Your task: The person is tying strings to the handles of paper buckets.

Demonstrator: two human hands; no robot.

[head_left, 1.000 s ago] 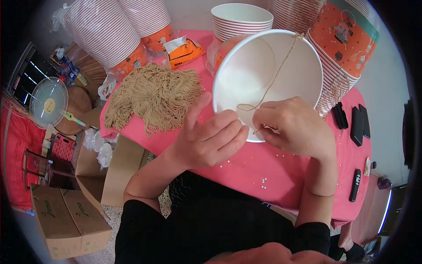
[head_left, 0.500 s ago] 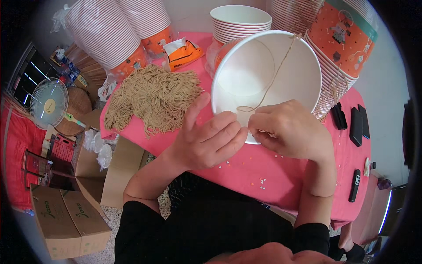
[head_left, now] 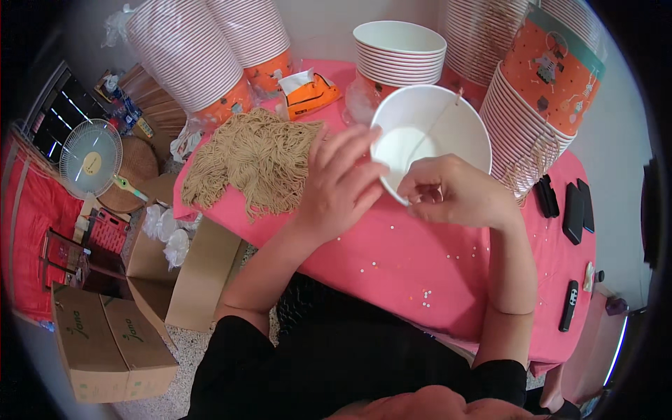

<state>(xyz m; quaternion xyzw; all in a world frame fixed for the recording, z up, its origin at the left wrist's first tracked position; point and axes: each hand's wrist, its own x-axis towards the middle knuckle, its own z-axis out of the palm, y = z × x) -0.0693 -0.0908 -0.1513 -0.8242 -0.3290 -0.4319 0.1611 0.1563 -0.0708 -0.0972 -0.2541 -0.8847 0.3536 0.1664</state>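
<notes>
A white paper bucket (head_left: 462, 133) lies tipped in front of me, its wide mouth toward me. A thin tan cord (head_left: 435, 120) hangs from the far part of its rim and runs down inside toward my right hand (head_left: 458, 192). That hand is at the near rim with fingers curled and pinched; what lies between the fingertips is hidden. My left hand (head_left: 329, 189) is open beside the bucket's left rim, fingers spread and a little blurred. Left of it, a large pile of tan cords (head_left: 252, 157) rests on the pink-covered table (head_left: 392, 259).
Stacked buckets (head_left: 185, 59) stand at the back left, with more stacks (head_left: 399, 56) behind and at the right (head_left: 553, 77). An orange packet (head_left: 311, 94) lies between. Phones (head_left: 572, 213) and a black device (head_left: 568, 306) lie right. Open cardboard box (head_left: 203, 273) and fan (head_left: 91, 163) are left.
The bucket has shifted away from me and tilted differently. My left hand has drawn apart from the right and spread its fingers. The right hand stays curled at the near rim.
</notes>
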